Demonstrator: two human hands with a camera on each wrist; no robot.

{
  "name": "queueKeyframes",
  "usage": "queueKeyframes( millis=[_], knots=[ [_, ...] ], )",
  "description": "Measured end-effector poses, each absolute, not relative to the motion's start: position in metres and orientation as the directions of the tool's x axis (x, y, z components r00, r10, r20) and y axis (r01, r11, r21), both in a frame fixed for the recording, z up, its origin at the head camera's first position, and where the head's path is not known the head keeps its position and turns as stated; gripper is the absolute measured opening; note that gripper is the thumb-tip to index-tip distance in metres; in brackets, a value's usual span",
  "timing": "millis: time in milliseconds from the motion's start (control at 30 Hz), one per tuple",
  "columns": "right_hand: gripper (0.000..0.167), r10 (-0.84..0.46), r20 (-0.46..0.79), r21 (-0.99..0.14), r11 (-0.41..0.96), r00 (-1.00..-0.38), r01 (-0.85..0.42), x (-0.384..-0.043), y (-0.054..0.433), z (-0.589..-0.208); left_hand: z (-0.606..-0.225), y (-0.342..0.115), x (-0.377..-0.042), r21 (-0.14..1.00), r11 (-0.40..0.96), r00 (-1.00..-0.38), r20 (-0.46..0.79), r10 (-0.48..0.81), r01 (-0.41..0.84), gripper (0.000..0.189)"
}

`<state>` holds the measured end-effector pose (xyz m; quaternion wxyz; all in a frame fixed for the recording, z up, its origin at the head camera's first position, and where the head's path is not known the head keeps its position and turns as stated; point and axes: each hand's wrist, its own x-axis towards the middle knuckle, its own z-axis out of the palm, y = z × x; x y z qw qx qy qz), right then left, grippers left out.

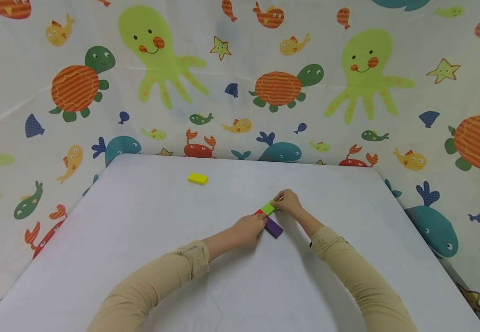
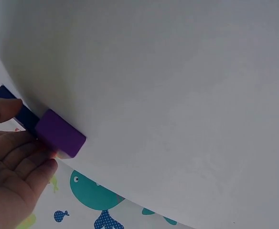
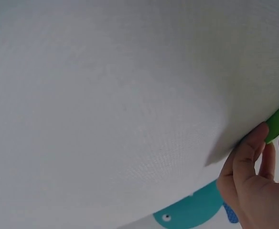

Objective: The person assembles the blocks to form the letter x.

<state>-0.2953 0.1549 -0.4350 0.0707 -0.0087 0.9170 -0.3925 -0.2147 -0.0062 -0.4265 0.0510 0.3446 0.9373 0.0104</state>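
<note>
My left hand (image 1: 249, 229) pinches a dark blue block (image 2: 27, 118) between thumb and fingers. A purple block (image 1: 274, 228) stands against the blue one's end, near those fingertips (image 2: 48, 164). In the head view a bit of a red block (image 1: 258, 212) shows beside the left fingers; the hand hides the rest, and the blue block too. My right hand (image 1: 288, 202) holds the far end of a light green block (image 1: 268, 209) between thumb and fingertips. The green block's near end meets the red one, at an angle to the purple block.
A yellow block (image 1: 198, 179) lies alone toward the back left of the white table (image 1: 140, 207). Behind and along the sides hangs a cloth (image 1: 231, 64) printed with sea animals.
</note>
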Motion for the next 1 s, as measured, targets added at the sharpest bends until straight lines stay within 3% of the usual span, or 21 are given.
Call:
queueKeyframes(
  millis=[467, 733, 1000],
  knots=[
    [0.023, -0.112, -0.152, -0.698, 0.715, -0.982, 0.027, -0.2950, 0.1603, -0.4310, -0.4201, -0.0045, -0.2178, 0.052, 0.743, -0.738, -0.079, 0.670, 0.668, 0.049],
    [0.026, -0.150, -0.126, -0.727, 0.686, -0.981, -0.012, -0.2985, 0.1626, -0.4318, -0.4194, -0.0035, -0.2215, 0.081, 0.763, -0.758, -0.090, 0.646, 0.641, 0.051],
    [0.029, -0.130, -0.159, -0.739, 0.673, -0.979, 0.031, -0.2973, 0.1602, -0.4363, -0.4192, -0.0085, -0.2240, 0.143, 0.752, -0.748, -0.094, 0.657, 0.643, 0.044]
  ],
)
